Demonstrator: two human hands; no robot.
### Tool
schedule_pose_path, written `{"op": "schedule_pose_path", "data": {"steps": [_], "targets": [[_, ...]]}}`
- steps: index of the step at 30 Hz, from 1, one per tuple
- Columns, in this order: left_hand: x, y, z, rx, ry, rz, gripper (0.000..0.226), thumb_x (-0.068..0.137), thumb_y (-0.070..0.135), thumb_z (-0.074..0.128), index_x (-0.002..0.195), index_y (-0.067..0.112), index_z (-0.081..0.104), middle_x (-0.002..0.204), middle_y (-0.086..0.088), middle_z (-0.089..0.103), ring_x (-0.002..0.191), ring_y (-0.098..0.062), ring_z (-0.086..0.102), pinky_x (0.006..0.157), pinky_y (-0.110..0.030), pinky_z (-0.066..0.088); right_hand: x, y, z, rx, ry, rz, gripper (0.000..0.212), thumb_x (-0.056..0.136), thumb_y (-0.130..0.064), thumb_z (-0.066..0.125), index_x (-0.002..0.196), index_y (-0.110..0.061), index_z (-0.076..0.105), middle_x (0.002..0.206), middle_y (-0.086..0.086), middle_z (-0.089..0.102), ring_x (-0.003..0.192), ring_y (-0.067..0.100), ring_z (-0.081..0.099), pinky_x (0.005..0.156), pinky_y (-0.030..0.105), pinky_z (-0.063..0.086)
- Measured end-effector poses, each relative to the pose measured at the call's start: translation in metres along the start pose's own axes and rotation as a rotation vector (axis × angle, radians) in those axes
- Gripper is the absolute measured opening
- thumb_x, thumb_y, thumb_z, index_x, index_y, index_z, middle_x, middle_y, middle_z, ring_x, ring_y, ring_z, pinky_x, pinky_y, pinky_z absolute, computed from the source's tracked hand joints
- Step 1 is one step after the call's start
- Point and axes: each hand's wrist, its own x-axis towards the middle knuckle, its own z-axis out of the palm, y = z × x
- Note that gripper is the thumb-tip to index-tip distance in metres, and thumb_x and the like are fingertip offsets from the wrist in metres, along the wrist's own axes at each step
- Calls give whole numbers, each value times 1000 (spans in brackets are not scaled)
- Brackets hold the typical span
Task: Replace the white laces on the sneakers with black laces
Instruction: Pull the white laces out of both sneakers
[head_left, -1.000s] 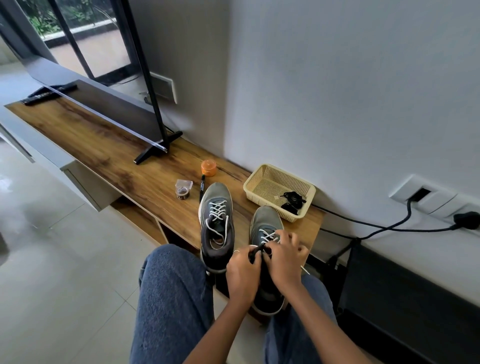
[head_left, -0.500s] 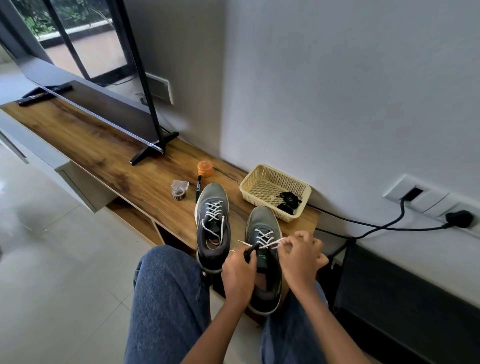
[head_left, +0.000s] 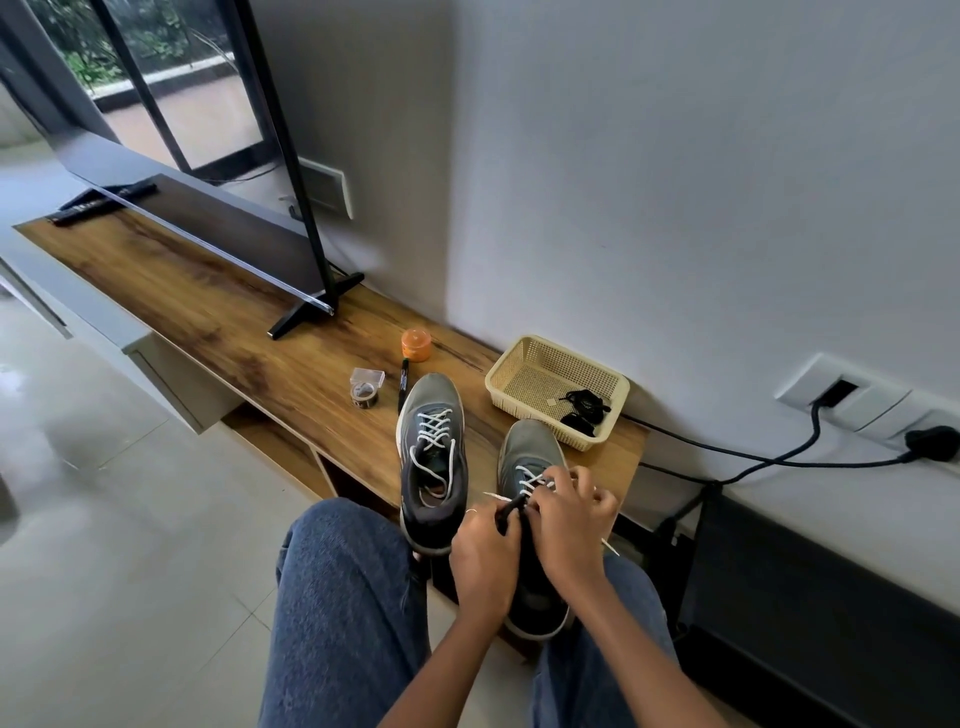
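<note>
two grey sneakers stand side by side at the near right end of the wooden shelf (head_left: 218, 332), toes toward the wall, heels overhanging the near edge. the left sneaker (head_left: 432, 462) carries its white lace (head_left: 435, 434) crossed through every eyelet, loose ends dropped into the opening. the right sneaker (head_left: 531, 457) shows white crossings (head_left: 531, 480) only on its far half; its near half is covered by both hands.

the left hand (head_left: 485, 558) is curled, pinching the dark tongue (head_left: 506, 512) of the right sneaker. the right hand (head_left: 574, 525) is curled over the lace crossings, fingers gripping white lace; one loose white end (head_left: 496, 497) pokes out leftward, another (head_left: 610, 547) trails to the right below the wrist.

count: two sneakers, one cream basket (head_left: 530, 358) just beyond the right sneaker holding a bundle of black laces (head_left: 584, 408) in its right corner, one orange jar (head_left: 416, 344), one black marker (head_left: 403, 383), one small clear box (head_left: 366, 387), one television (head_left: 171, 218) on the far left, one black remote (head_left: 101, 201) beyond it.

edges and room: the basket sits close to the shelf's right end and the wall. bare wood lies between the television foot (head_left: 311, 312) and the small items. two denim-clad knees (head_left: 343, 587) sit against the near edge. a black cable (head_left: 727, 452) runs along the wall to a socket (head_left: 930, 434) on the right.
</note>
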Motion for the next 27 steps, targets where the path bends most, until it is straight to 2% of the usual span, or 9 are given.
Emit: {"op": "schedule_pose_path", "data": {"steps": [3, 7, 11, 13, 16, 19, 21, 24, 27], "targets": [[-1, 1, 2, 5, 27, -37, 16, 93, 30, 57, 101, 22, 69, 92, 5, 64, 83, -12, 60, 72, -27, 46, -4, 6, -7, 60, 68, 8, 12, 70, -19, 79, 68, -23, 68, 99, -10, 60, 100, 17, 45, 76, 34, 24], [0, 2, 4, 4, 37, -65, 16, 91, 30, 59, 101, 23, 69, 91, 6, 65, 84, -12, 62, 72, -28, 49, -6, 15, -15, 132, 150, 148, 15, 69, -15, 75, 64, -21, 62, 94, -9, 58, 97, 16, 43, 79, 32, 16], [-2, 5, 4, 23, 11, -57, 14, 91, 30, 59, 100, 24, 69, 92, 7, 66, 82, -10, 61, 69, -25, 45, -17, 17, -11, 254, 149, 317, 19, 68, -14, 75, 64, -20, 58, 90, -11, 55, 94, 15, 44, 80, 35, 21], [-2, 6, 3, 25, 9, -61, 14, 91, 30, 59, 100, 24, 69, 92, 7, 65, 82, -9, 59, 68, -24, 44, -21, 13, -11, 256, 116, 345, 20, 69, -15, 74, 64, -21, 56, 89, -11, 53, 94, 15, 42, 80, 35, 21], [1, 5, 2, 6, -15, -73, 15, 92, 29, 58, 102, 23, 67, 97, 6, 64, 87, -11, 59, 73, -28, 46, -20, 10, -14, 166, 28, 281, 20, 68, -20, 72, 70, -25, 52, 94, -11, 50, 96, 15, 39, 79, 35, 22], [2, 4, 3, -13, -43, -58, 18, 90, 32, 59, 106, 26, 64, 99, 6, 63, 93, -15, 60, 80, -34, 50, -14, 8, -14, 81, -62, 158, 28, 66, -34, 74, 88, -30, 58, 107, -9, 51, 103, 18, 42, 79, 40, 31], [1, 4, 3, -22, -43, -56, 20, 91, 33, 60, 109, 27, 65, 101, 5, 62, 94, -16, 59, 81, -32, 47, -10, 7, -12, 39, -101, 97, 27, 66, -38, 75, 90, -30, 64, 112, -7, 54, 106, 20, 45, 80, 41, 33], [2, 3, 2, -41, -38, -54, 23, 91, 34, 61, 113, 26, 64, 102, 5, 62, 94, -14, 59, 81, -31, 47, -6, 7, -10, 22, -146, 71, 16, 74, -36, 69, 88, -30, 70, 120, -6, 54, 115, 22, 42, 85, 42, 29], [5, 2, 1, -33, -50, -26, 23, 93, 32, 59, 114, 25, 64, 102, 4, 63, 97, -16, 60, 83, -33, 49, -1, 4, -11, 90, -224, 110, 20, 81, -36, 59, 96, -31, 71, 129, -10, 45, 123, 17, 30, 91, 40, 22]]}}
